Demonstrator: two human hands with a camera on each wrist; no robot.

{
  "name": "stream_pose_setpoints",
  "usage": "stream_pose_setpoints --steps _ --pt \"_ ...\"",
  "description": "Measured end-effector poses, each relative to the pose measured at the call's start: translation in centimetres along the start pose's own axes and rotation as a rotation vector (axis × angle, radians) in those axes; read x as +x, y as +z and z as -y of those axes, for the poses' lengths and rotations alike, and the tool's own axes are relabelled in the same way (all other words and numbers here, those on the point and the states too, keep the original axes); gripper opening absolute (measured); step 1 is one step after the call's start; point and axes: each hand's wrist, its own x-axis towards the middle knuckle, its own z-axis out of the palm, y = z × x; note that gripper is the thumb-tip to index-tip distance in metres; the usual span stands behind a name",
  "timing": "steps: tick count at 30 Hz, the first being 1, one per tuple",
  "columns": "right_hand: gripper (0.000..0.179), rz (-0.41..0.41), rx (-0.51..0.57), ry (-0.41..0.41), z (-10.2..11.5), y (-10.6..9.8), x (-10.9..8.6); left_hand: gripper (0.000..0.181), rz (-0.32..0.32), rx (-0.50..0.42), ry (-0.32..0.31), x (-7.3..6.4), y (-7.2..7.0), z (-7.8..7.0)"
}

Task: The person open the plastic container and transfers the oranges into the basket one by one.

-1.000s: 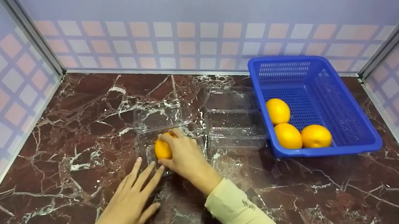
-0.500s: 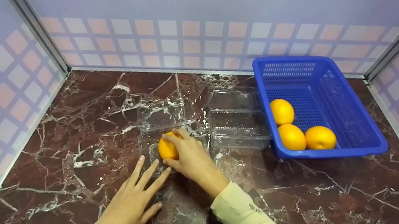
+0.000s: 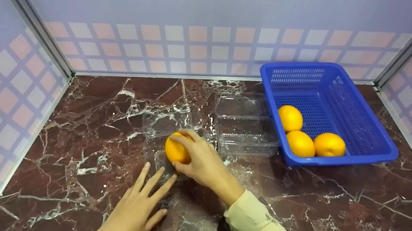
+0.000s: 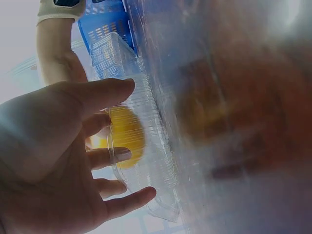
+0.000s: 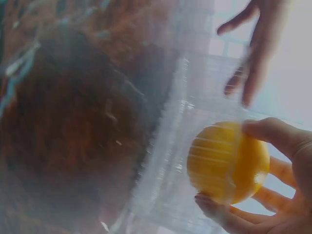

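Note:
My right hand (image 3: 204, 161) grips an orange (image 3: 177, 149) with thumb and fingers around it. The orange is partway inside a clear plastic clamshell box (image 3: 167, 122) whose lid lies back; in the right wrist view, the box's rim crosses in front of the orange (image 5: 222, 161). My left hand (image 3: 134, 209) lies to the left, fingers straight and spread, with fingertips at the box's near edge. In the left wrist view, the left fingers (image 4: 129, 202) reach across the box's clear wall. The right hand hides part of the box.
A second clear clamshell box (image 3: 246, 128), lid back, stands just right of the first. Beside it is a blue plastic basket (image 3: 365, 112) holding three oranges (image 3: 300, 144). Panel walls (image 3: 156, 5) enclose the marbled tabletop (image 3: 81, 123) at the back and sides.
The right hand and its orange have shifted slightly to the right and away, and more of the orange shows. The left hand stays at the box's near edge. The head view has shifted a little.

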Motion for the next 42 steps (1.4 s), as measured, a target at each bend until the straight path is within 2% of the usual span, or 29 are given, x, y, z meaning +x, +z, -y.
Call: stream_pose_setpoints --steps 14,17,22,28,34,42 --pt "0.062 -0.199 0.018 -0.097 2.0 -3.4 -2.0 0.082 0.025 -0.06 -0.017 -0.4 0.0 0.4" --pt "0.062 -0.218 0.023 -0.1 2.2 -4.2 -2.3 0.085 0.03 -0.056 -0.015 -0.5 -0.1 0.5" --pt "0.063 -0.245 0.033 -0.057 1.9 -6.1 -2.7 0.09 0.052 -0.053 -0.018 -0.4 -0.1 0.5" --pt "0.062 -0.308 0.047 -0.008 0.5 -9.0 -3.4 0.092 0.067 -0.054 -0.025 -0.2 -0.2 0.3" --pt "0.061 -0.428 0.02 -0.025 -2.3 -11.7 -4.6 0.096 0.085 -0.057 -0.031 0.0 -0.1 0.3" --pt "0.062 -0.502 -0.062 0.02 -5.2 -14.6 -6.5 0.096 0.081 -0.043 -0.029 0.2 0.0 0.2"
